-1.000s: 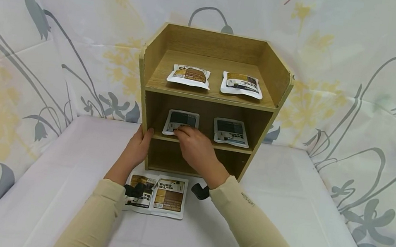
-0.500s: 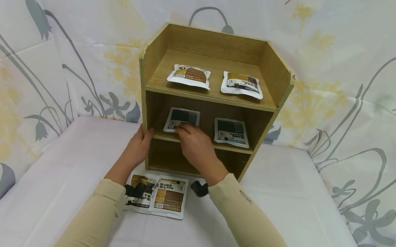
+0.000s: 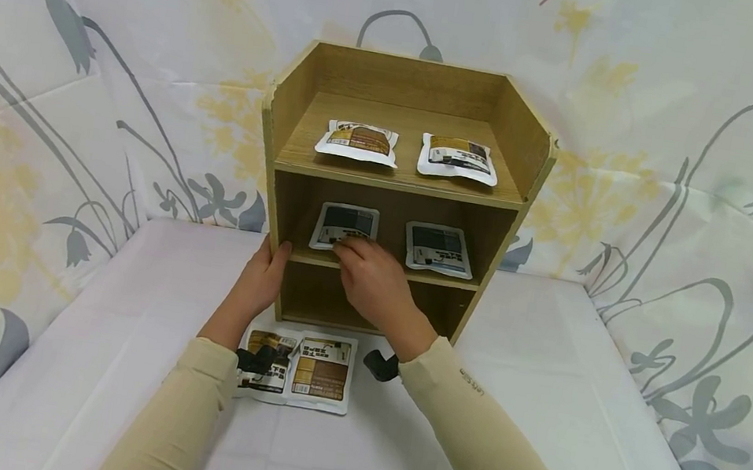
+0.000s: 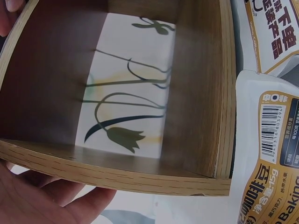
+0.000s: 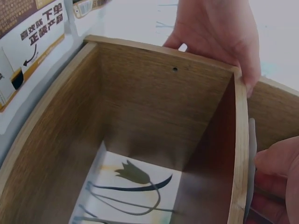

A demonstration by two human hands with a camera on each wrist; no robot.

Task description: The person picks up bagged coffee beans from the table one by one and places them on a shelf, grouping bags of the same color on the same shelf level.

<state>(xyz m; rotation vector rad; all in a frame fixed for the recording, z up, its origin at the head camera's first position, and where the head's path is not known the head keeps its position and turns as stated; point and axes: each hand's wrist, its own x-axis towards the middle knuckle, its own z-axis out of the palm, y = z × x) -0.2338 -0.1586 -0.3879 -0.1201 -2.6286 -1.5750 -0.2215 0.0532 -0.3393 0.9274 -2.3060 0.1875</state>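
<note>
A small wooden shelf unit (image 3: 397, 184) stands upright on the white table. My left hand (image 3: 263, 274) holds its left side panel, thumb at the front edge and fingers along the outside. On the middle shelf lies a flat white pouch with a dark label (image 3: 344, 223). The bent fingers of my right hand (image 3: 374, 278) pinch its near edge; part of that edge is hidden behind them. In the right wrist view, my right fingertips (image 5: 268, 158) meet the pouch edge (image 5: 251, 154) beside the shelf board. A matching dark-labelled pouch (image 3: 439, 249) lies to the right.
Two brown-labelled pouches, left (image 3: 358, 141) and right (image 3: 459, 158), lie on the top shelf. Two more, a left one (image 3: 268, 376) partly behind my wrist and a right one (image 3: 321, 373), lie before the unit. Patterned cloth (image 3: 156, 63) hangs behind.
The left pouch on the middle shelf has slid slightly back, with my right fingers at its near edge. My left hand stays on the side panel.
</note>
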